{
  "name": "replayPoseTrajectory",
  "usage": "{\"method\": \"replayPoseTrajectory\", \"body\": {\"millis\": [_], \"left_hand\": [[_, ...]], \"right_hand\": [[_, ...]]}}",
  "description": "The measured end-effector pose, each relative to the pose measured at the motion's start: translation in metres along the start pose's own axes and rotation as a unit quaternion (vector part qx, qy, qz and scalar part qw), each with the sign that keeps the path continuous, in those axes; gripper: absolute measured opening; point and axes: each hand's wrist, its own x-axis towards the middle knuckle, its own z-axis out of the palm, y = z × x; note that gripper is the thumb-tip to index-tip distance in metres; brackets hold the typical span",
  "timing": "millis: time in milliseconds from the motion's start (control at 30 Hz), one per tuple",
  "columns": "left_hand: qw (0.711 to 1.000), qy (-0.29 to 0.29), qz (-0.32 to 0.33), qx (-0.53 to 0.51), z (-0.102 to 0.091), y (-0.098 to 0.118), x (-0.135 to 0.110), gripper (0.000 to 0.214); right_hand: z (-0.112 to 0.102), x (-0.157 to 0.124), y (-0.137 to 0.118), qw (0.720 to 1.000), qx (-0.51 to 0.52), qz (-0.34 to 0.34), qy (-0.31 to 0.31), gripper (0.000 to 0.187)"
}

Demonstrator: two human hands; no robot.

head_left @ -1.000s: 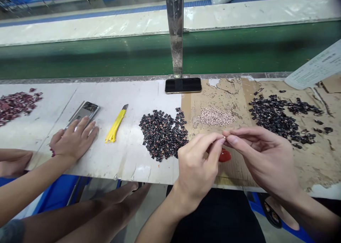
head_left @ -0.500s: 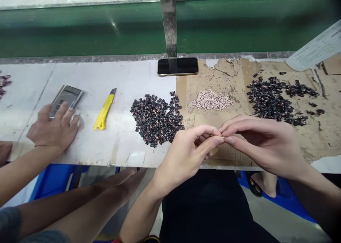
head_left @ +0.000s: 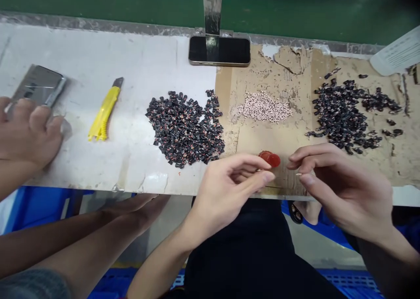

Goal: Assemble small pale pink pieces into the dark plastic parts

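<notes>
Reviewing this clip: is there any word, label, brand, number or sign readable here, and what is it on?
Printed paper sheet, far right of the bench: lines of print, too small and blurred to read.
Yellow utility knife: no readable marking.
Black smartphone and grey smartphone: no readable text.
No other text can be read.
</notes>
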Motion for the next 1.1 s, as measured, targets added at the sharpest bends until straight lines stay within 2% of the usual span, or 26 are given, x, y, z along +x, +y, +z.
{"method": "replayPoseTrajectory", "body": {"millis": [100, 200, 367, 767, 900, 1000, 1100], "left_hand": [[0.996, 0.08, 0.026, 0.011, -0.006, -0.006, -0.008, 0.005], [0.994, 0.098, 0.035, 0.037, -0.011, -0.007, -0.015, 0.008], [0.98, 0.145, 0.106, 0.09, -0.012, -0.005, -0.018, 0.018], [0.972, 0.151, 0.144, 0.108, -0.015, -0.006, -0.018, 0.021], [0.971, 0.145, 0.156, 0.113, -0.012, -0.006, -0.017, 0.023], [0.987, 0.101, 0.106, 0.065, -0.001, -0.008, -0.016, 0.022], [0.997, 0.042, 0.066, -0.011, 0.012, -0.008, -0.014, 0.022]], "right_hand": [[0.004, -0.01, 0.015, 0.997, -0.071, 0.008, 0.02, 0.013], [0.01, -0.012, 0.02, 0.987, -0.155, -0.038, 0.02, 0.015], [0.015, -0.006, 0.016, 0.969, -0.226, -0.098, 0.017, 0.018], [0.016, -0.005, 0.018, 0.962, -0.247, -0.119, 0.006, 0.018], [0.014, -0.007, 0.015, 0.979, -0.187, -0.076, 0.019, 0.02], [0.013, -0.009, 0.003, 0.997, -0.06, 0.009, 0.056, 0.02], [0.014, -0.007, -0.014, 0.991, 0.071, 0.073, 0.082, 0.017]]}}
